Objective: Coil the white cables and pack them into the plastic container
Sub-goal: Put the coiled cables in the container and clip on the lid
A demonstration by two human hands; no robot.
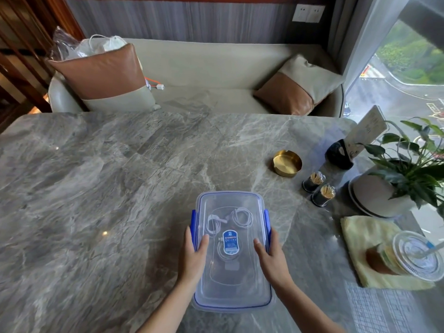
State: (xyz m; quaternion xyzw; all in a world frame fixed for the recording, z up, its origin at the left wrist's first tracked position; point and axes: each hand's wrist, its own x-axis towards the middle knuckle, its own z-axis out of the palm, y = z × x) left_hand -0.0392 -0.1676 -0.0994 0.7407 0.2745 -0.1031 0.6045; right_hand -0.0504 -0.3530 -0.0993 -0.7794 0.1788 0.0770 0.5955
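A clear plastic container with blue side clips and its lid on stands on the marble table near the front edge. Coiled white cables lie inside, visible through the lid, beside a blue label. My left hand grips the container's left side, thumb on the lid, fingers over the blue clip. My right hand grips the right side the same way.
A gold ashtray, two toothpick jars, a potted plant, a yellow cloth and a lidded drink cup crowd the table's right side. A sofa with cushions stands behind the table.
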